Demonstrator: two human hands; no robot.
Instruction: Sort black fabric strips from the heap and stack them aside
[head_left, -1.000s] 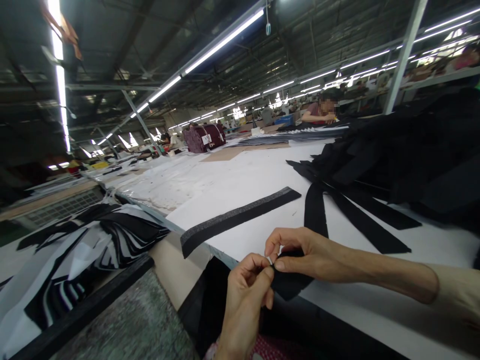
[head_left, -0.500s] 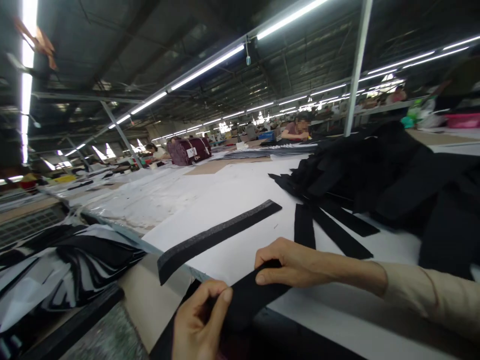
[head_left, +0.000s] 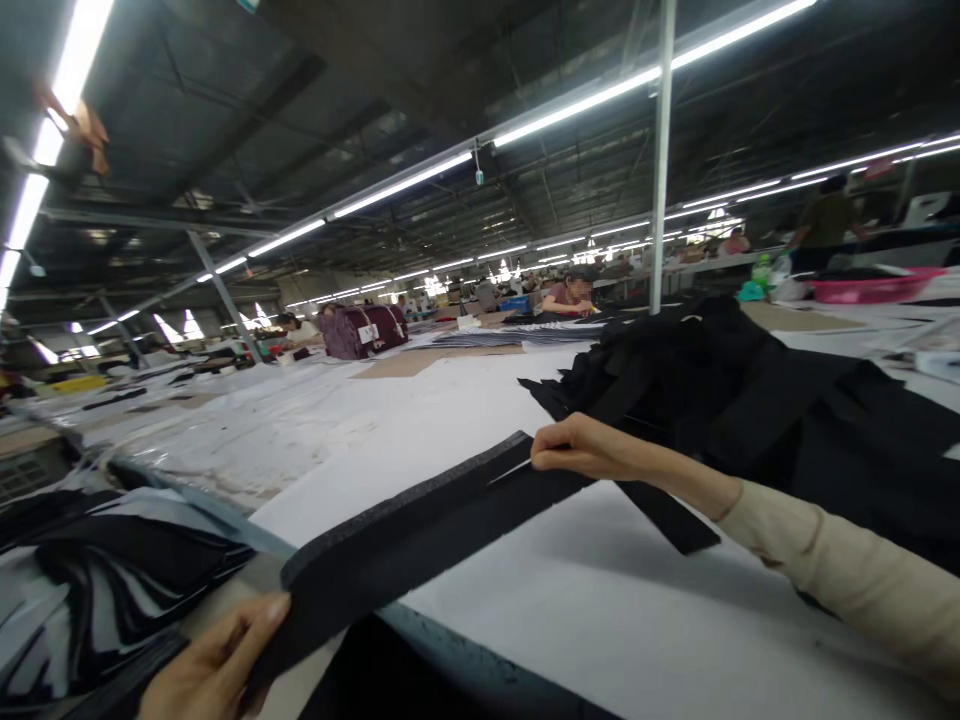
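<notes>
At the near left, a stack of black-and-white fabric pieces [head_left: 112, 590] lies fanned in curving layers, and far off behind it sits something yellow [head_left: 79, 384], too small to make out. To the right of the stack's near end is the left hand [head_left: 217, 655], just outside the near edge of the white bench [head_left: 600, 590]. Its grip is narrow, thumb and fingers pinching the left end of a black strip [head_left: 420, 545].

That strip stretches from the left hand up to the right, past the bench edge and out over the white surface. Along its far side is a grey-edged strip [head_left: 401, 497], partly covered by it; whether the two touch is hard to tell. A thin pale sliver shows between them near the right hand.

Farther back, left of the middle, stands a maroon bundle [head_left: 364, 331] with white tags, then a flat brown sheet [head_left: 420, 361] and a striped stack [head_left: 502, 339]. Beyond these, a person in a dark red top [head_left: 562, 298] leans over.

The right hand [head_left: 581, 447] has its grip closed on the black strip near its right end. A loose strip [head_left: 671, 515] lies under the right forearm, and a large heap of black pieces [head_left: 727, 390] spreads behind it. At the far right is a pink basin [head_left: 874, 289].
</notes>
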